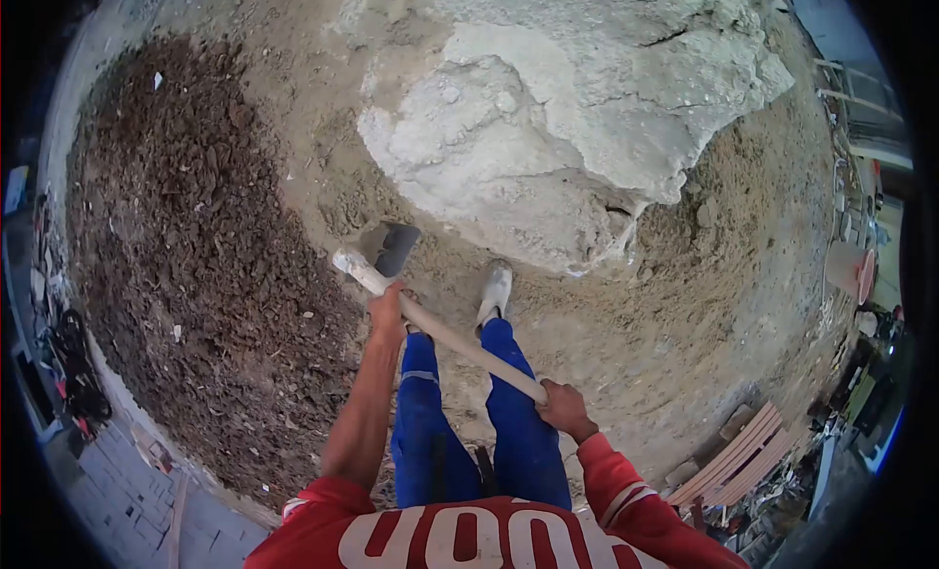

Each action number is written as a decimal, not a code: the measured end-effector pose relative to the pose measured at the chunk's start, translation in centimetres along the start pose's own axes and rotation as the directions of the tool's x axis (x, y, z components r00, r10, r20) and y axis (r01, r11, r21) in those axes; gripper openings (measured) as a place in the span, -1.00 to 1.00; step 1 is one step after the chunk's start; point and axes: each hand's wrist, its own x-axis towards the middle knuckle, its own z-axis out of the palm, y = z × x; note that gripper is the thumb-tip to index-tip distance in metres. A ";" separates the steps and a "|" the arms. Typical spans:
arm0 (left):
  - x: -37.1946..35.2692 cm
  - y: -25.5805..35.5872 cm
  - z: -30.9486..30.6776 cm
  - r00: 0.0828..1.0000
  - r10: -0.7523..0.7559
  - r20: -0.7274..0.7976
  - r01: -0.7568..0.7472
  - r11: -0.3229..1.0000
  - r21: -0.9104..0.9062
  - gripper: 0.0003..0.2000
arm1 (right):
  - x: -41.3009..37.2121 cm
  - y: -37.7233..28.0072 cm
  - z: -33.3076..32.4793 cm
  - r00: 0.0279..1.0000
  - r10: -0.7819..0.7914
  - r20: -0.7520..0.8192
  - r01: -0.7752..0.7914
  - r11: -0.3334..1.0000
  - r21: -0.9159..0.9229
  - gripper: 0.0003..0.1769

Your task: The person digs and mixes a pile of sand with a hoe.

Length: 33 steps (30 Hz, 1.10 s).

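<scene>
My left hand (388,311) is wrapped round the wooden handle of a hoe (469,350), close to its head. Farther down, my right hand (564,410) grips the handle near its other end. The shaft runs diagonally across in front of my legs. The hoe's wide grey metal blade (399,248) is low over the sandy ground (333,168), between the dark soil and the pale mound. Part of my left foot is hidden behind the handle and hand.
Dark, crumbly soil (196,227) spreads along the left. A large pale rock-like mound (548,129) rises ahead, right by my light-coloured boot (497,287). A reddish wooden slatted piece (734,456) lies at lower right, and a bucket (849,270) stands at the right edge.
</scene>
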 end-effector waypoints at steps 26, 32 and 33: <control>15.0 -11.2 -14.7 0.946 0.211 -0.248 -0.010 0.779 0.626 -0.53 | 25.1 -23.9 25.7 0.994 -0.043 0.098 0.028 0.988 0.151 -0.48; 14.8 -7.9 -14.4 0.976 0.043 -0.212 0.118 0.718 0.686 -0.50 | 22.9 -27.6 21.5 0.997 0.017 0.077 -0.028 0.989 0.145 -0.53; 14.5 -7.9 -14.2 0.976 0.052 -0.211 0.109 0.723 0.683 -0.50 | 22.5 -27.6 21.2 0.987 0.066 0.148 -0.096 0.974 0.206 -0.56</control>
